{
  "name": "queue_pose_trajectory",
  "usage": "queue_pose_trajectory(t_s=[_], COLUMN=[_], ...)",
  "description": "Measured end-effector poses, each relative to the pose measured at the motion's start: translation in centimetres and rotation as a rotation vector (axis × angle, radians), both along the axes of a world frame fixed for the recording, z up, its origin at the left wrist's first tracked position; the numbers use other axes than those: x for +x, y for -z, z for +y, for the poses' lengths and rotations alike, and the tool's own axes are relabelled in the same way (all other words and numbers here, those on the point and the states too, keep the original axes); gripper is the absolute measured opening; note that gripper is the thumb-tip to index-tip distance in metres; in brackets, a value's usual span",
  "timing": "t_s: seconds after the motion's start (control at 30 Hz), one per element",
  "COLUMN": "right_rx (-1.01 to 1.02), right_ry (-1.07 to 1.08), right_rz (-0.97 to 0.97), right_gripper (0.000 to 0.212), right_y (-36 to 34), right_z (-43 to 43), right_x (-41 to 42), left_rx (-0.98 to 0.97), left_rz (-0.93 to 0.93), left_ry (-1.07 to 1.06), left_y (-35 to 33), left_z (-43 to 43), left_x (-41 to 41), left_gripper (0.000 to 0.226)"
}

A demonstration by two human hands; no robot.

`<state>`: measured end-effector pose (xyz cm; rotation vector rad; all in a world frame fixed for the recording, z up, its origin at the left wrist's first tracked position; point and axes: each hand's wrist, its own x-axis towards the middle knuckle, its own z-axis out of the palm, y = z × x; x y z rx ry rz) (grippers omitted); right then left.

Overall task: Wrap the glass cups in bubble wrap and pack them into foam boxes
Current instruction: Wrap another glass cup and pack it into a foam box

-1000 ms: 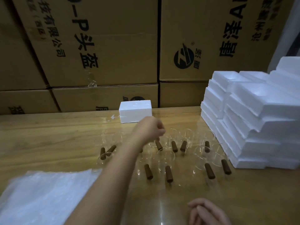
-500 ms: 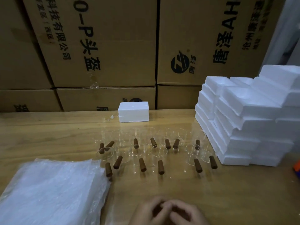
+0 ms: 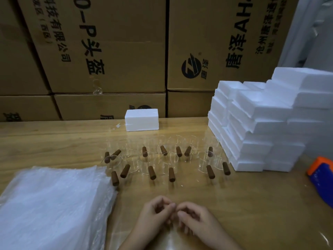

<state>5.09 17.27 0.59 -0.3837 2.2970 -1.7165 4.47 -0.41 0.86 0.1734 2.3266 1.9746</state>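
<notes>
Several clear glass cups with brown handles (image 3: 171,175) stand in two rows mid-table. My left hand (image 3: 155,213) and my right hand (image 3: 196,219) meet at the near edge with curled fingers touching. Together they hold a glass cup that is mostly hidden between them. Under the hands lies a clear sheet of bubble wrap (image 3: 171,240). A thick stack of bubble wrap (image 3: 54,204) lies at the near left. White foam boxes (image 3: 261,127) are piled at the right, and a single foam box (image 3: 142,120) stands at the back centre.
Large cardboard cartons (image 3: 108,51) form a wall behind the wooden table (image 3: 252,204). An orange and blue tool (image 3: 322,179) lies near the right edge. The foam pile stands close to the right end of the cup rows.
My left hand has drawn back from the cup rows to the near edge and joined my right hand. Both hands now sit together over the clear sheet.
</notes>
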Motion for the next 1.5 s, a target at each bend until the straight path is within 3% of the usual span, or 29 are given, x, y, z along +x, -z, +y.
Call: queue_pose_trajectory(t_s=[0.23,0.47,0.7,0.8,0.9,0.97,1.07,1.13,1.2,1.3,1.4,1.5], right_rx=[0.028,0.033,-0.009,-0.050,-0.101,-0.173,-0.218,-0.063,0.219,0.562,0.459,0.252], right_ry=[0.020,0.057,0.097,0.117,0.135,0.223,0.463,0.589,0.709,0.848,0.798,0.504], right_rz=[0.055,0.054,0.045,0.028,0.016,0.093,0.354,0.557,0.749,0.831,0.798,0.743], right_gripper=[0.011,0.021,0.020,0.018,0.019,0.023,0.025,0.018,0.011,0.027,0.016,0.016], right_y=[0.1,0.2,0.4,0.2,-0.6,-2.6,-8.4,-12.5,-15.7,-18.9,-20.0,-17.9], right_z=[0.0,0.3,0.4,0.4,0.3,0.6,3.0,5.3,7.5,9.9,8.7,2.7], right_x=[-0.3,-0.2,-0.3,-0.1,0.2,0.0,-1.5,-3.0,-4.7,-7.2,-7.5,-5.2], left_rx=[-0.055,-0.237,-0.165,-0.218,-0.145,-0.127,-0.111,-0.098,-0.100,-0.102,-0.105,-0.127], left_rz=[0.055,0.178,0.123,0.202,0.245,0.245,0.190,0.160,0.146,0.129,0.124,0.113], left_ry=[0.008,-0.030,-0.080,-0.098,-0.183,-0.217,-0.228,-0.238,-0.232,-0.239,-0.236,-0.227], left_y=[-0.2,0.4,0.6,0.2,-0.4,-0.4,0.1,0.4,0.5,0.9,0.8,0.8], left_z=[0.4,0.3,-0.2,-0.4,-1.2,-1.8,-1.9,-1.6,-1.7,-1.7,-1.7,-1.8], left_x=[0.8,0.8,0.5,0.5,0.4,0.3,-0.1,-0.4,-0.5,-0.5,-0.4,-0.4], left_gripper=[0.010,0.017,0.017,0.018,0.018,0.015,0.013,0.014,0.015,0.017,0.016,0.016])
